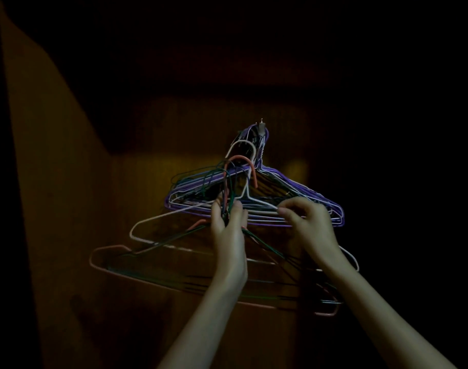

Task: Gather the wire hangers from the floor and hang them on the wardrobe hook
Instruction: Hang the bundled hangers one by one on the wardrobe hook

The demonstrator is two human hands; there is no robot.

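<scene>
A bundle of wire hangers [158,243] is gripped by the left hand [229,225] below the wardrobe hook [261,126]; a white hanger [257,203] is pinched by the right hand [308,222].

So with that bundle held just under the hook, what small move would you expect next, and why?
Probably a short lift of the left hand to bring the pink hanger's crook up over the wardrobe hook. The crooks it grips sit below the hook, where purple hangers already hang, while the right hand pinches a white hanger, seemingly steadying it.
</scene>
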